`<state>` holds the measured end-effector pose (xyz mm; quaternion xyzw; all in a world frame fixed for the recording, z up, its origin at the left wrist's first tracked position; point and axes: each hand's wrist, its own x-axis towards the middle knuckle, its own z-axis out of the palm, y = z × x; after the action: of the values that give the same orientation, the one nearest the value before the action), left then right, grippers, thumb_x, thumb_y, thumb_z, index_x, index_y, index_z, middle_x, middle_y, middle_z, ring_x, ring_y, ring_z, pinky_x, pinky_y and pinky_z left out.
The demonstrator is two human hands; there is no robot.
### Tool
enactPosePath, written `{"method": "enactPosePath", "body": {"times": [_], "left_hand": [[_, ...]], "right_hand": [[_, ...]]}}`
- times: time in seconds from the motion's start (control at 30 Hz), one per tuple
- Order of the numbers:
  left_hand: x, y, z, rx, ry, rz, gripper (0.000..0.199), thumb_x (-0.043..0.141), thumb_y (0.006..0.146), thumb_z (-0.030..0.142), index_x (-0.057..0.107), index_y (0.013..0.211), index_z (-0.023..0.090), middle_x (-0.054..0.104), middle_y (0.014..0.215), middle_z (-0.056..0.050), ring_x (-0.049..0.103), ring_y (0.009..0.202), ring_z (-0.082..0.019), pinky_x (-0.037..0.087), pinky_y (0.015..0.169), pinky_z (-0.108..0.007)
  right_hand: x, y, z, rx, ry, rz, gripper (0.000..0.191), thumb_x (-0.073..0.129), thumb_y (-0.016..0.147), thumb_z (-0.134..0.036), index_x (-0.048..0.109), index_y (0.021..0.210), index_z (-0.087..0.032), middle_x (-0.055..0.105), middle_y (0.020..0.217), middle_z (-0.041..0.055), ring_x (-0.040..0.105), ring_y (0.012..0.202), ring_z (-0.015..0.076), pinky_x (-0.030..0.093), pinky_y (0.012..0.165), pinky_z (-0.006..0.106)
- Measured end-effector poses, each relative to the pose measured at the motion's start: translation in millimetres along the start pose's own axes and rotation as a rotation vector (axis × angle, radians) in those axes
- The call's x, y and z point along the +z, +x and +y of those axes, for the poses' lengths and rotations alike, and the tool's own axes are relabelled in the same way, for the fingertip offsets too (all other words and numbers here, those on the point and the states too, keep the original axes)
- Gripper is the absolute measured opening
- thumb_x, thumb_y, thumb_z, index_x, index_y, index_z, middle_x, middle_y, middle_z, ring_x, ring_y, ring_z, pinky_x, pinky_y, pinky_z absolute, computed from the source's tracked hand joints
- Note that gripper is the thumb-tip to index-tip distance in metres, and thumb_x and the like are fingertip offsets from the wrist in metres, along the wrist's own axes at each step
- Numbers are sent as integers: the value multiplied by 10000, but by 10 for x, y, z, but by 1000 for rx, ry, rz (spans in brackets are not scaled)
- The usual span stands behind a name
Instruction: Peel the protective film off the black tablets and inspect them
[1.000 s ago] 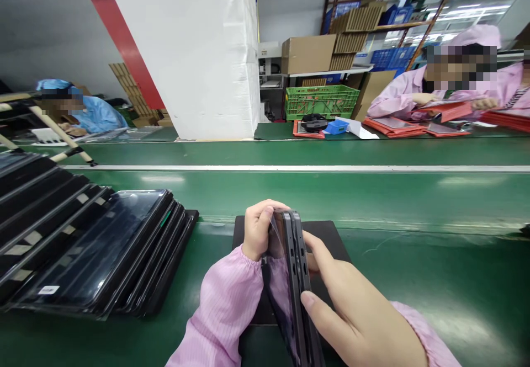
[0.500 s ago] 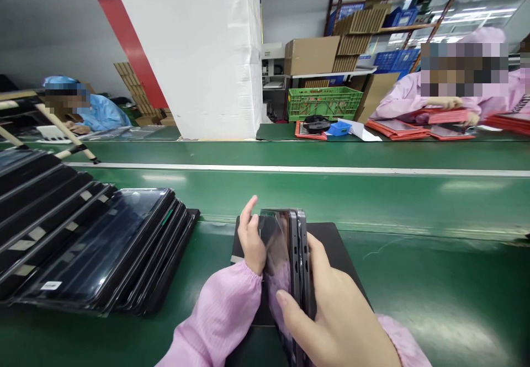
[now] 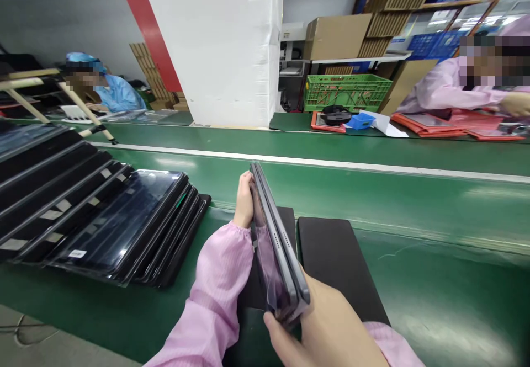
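Two slim grey tablets point(image 3: 278, 240), pressed face to face and wrapped in clear film, stand on their long edge between my hands. Around their far left side my left hand point(image 3: 244, 200) is closed, its fingertips partly hidden behind them. My right hand point(image 3: 331, 320) grips the near end, thumb on the left face and the other fingers out of sight on the right. Beneath the tablets lies a black flat panel point(image 3: 288, 219), mostly covered by them and my hands. A second black panel point(image 3: 333, 256) lies just to the right.
Left on the green bench point(image 3: 418, 278) is a slanted pile of film-wrapped tablets point(image 3: 124, 218). A raised white strip point(image 3: 331, 163) runs across behind. Beyond it are a white pillar point(image 3: 223, 52), a green crate point(image 3: 348, 92), red sleeves point(image 3: 439, 124) and two co-workers.
My left hand has gone from raised fingers to closing on the tablets. The pair has turned, showing a different edge with speaker holes. The right black panel has come into fuller view.
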<state>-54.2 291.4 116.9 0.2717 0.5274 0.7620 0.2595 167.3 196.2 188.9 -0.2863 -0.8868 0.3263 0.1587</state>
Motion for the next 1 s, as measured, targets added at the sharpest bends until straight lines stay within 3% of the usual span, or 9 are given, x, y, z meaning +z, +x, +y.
{"method": "enactPosePath", "body": {"times": [0.13, 0.27, 0.4, 0.53, 0.77, 1.0], "left_hand": [[-38, 113, -46, 48, 43, -29, 262, 455, 982, 411, 596, 1068, 208, 643, 986, -48, 611, 984, -185, 464, 958, -320], [-67, 81, -177, 146, 162, -134, 360, 472, 953, 524, 652, 951, 212, 641, 937, -46, 596, 945, -204, 455, 922, -329], [-80, 73, -218, 182, 129, -121, 464, 462, 919, 645, 612, 815, 218, 546, 775, -18, 533, 755, -182, 455, 770, -315], [-87, 77, -189, 244, 81, -134, 474, 464, 911, 674, 577, 827, 221, 488, 751, 8, 467, 690, -154, 412, 675, -283], [-107, 67, -178, 292, 117, -178, 461, 444, 924, 672, 553, 860, 228, 483, 750, 18, 487, 712, -151, 398, 692, -273], [-124, 75, -217, 277, 180, -161, 468, 414, 936, 670, 555, 896, 225, 518, 792, 2, 528, 769, -161, 429, 734, -276]], "right_hand": [[-40, 233, 86, 25, 11, -158, 238, 610, 765, -200, 574, 1000, -211, 721, 810, 7, 693, 696, 230, 499, 611, 330], [-40, 375, 219, 32, -108, -362, 255, 743, 702, -221, 539, 855, -220, 706, 764, -23, 698, 695, 246, 428, 595, 317], [-76, 395, 319, -9, -202, -430, 302, 803, 680, -247, 547, 837, -219, 711, 781, -28, 710, 715, 257, 390, 577, 308], [-141, 385, 350, -62, -215, -485, 285, 813, 681, -235, 572, 831, -208, 708, 785, -26, 702, 690, 235, 388, 564, 300], [-208, 404, 367, -75, -219, -554, 262, 801, 698, -240, 619, 882, -196, 736, 843, 13, 723, 767, 260, 461, 623, 315], [-218, 397, 402, -93, -227, -555, 210, 784, 699, -229, 625, 835, -207, 724, 822, -12, 712, 741, 240, 466, 621, 309]]}}
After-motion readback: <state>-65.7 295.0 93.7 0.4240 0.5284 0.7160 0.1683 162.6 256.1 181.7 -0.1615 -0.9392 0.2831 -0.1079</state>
